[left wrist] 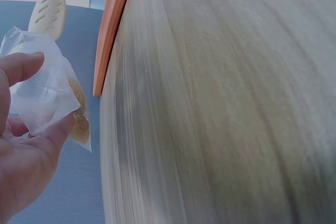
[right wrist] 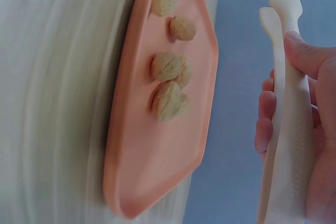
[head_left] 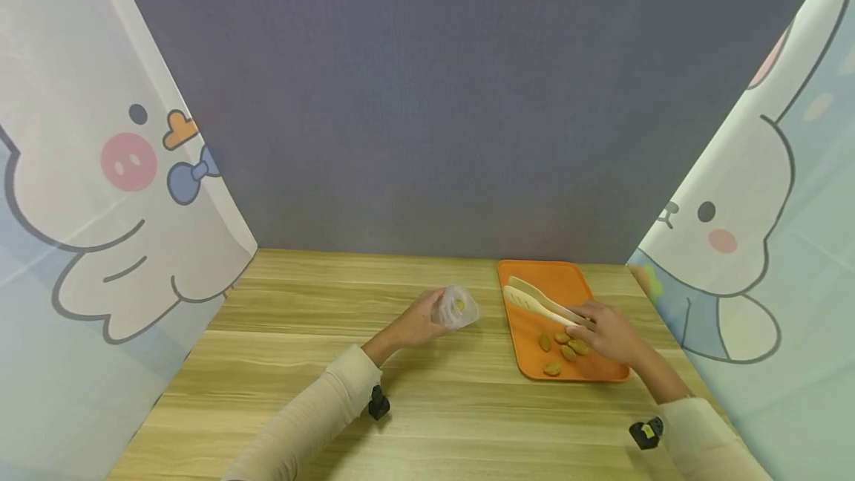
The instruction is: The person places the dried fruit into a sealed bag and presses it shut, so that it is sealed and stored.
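Over the middle of the table my left hand (head_left: 419, 320) holds a clear plastic bag (head_left: 469, 312) with its mouth spread. Brown nugget-like pieces (left wrist: 80, 127) show through the bag in the left wrist view. My right hand (head_left: 614, 334) grips cream-coloured tongs (right wrist: 294, 150) around their arms, thumb on one side and fingers on the other. The tongs' tips stand a little apart with nothing between them, above the orange tray (head_left: 554, 273). Several brown nugget-like pieces (right wrist: 167, 100) lie on the tray's near half, below the tongs.
The wood-grain table (head_left: 280, 377) extends to the left and in front of the tray. A grey panel (head_left: 401, 110) stands behind it, with cartoon-printed panels (head_left: 735, 243) at both sides.
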Available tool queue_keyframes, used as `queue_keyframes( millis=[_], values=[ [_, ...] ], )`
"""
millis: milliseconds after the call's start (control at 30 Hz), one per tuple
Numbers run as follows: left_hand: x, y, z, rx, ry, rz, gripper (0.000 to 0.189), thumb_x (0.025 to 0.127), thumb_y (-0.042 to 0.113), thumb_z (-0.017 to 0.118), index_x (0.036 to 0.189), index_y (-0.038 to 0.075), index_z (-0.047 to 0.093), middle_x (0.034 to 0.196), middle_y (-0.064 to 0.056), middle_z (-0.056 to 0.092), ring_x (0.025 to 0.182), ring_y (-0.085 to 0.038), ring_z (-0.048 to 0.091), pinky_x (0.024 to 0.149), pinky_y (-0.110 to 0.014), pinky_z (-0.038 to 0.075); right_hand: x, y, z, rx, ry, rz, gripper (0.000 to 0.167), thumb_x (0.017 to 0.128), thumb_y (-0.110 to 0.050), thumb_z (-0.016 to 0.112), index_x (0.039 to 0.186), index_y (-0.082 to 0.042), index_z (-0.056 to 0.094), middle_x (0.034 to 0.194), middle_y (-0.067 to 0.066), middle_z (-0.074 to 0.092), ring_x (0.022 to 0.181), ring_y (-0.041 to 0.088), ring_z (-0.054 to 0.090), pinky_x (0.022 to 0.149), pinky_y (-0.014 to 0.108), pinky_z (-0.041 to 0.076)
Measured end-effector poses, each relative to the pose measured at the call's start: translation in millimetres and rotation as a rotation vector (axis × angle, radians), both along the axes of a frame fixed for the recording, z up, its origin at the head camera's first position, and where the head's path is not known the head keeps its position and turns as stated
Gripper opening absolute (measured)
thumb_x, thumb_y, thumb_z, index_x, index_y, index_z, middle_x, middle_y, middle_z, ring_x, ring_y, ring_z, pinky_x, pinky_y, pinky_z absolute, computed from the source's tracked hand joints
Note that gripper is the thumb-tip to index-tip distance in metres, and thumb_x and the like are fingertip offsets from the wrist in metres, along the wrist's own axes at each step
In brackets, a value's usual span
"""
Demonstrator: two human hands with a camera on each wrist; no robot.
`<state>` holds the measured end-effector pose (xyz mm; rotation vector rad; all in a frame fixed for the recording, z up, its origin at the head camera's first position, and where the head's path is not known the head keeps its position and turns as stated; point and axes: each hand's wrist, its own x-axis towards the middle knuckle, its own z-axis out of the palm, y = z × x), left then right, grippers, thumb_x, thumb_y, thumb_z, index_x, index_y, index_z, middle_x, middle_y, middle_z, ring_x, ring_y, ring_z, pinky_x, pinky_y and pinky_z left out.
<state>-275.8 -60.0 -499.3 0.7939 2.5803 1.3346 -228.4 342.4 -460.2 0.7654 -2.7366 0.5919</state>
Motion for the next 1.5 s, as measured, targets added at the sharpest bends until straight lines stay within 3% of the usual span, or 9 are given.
queue_keyframes(
  millis=[200, 567, 967, 1500],
  values=[
    [-0.4, -1.1, -2.0, 0.003, -0.004, -0.001, 0.066, 0.089, 0.019, 0.077, 0.147, 0.001, 0.050, 0.139, -0.019, 0.053, 0.121, -0.029, 0.054, 0.103, -0.049, 0.048, 6.8, 9, -4.1, 0.021, -0.030, -0.024, 0.034, 0.092, -0.019, 0.075, 0.119, 0.002, 0.073, 0.100, 0.008, 0.073, 0.071, -0.002, 0.050, 0.058, 0.022, 0.042],
    [0.3, -3.0, -3.8, 0.053, -0.034, -0.006, 0.060, 0.095, 0.017, 0.071, 0.147, -0.001, 0.048, 0.141, -0.021, 0.049, 0.121, -0.031, 0.056, 0.098, -0.046, 0.055, 14.6, 20, -8.6, 0.026, -0.046, -0.030, 0.032, 0.092, -0.021, 0.075, 0.117, -0.001, 0.074, 0.096, 0.003, 0.073, 0.072, -0.004, 0.052, 0.059, 0.023, 0.042],
    [1.2, -3.0, -2.3, 0.071, -0.047, 0.041, 0.060, 0.096, 0.015, 0.069, 0.149, -0.001, 0.046, 0.141, -0.019, 0.049, 0.116, -0.028, 0.058, 0.096, -0.041, 0.057, 23.0, 27, -12.8, 0.056, -0.044, -0.033, 0.033, 0.090, -0.018, 0.077, 0.115, 0.002, 0.074, 0.088, -0.004, 0.069, 0.067, -0.006, 0.043, 0.058, 0.022, 0.039],
    [1.1, -2.6, -0.5, 0.116, -0.052, 0.092, 0.058, 0.094, 0.014, 0.071, 0.146, 0.000, 0.050, 0.140, -0.017, 0.051, 0.117, -0.029, 0.059, 0.095, -0.042, 0.058, 30.5, 35, -15.9, 0.077, -0.091, -0.046, 0.031, 0.089, -0.021, 0.078, 0.112, -0.001, 0.076, 0.083, -0.008, 0.065, 0.066, -0.005, 0.045, 0.056, 0.022, 0.040]
  ],
)
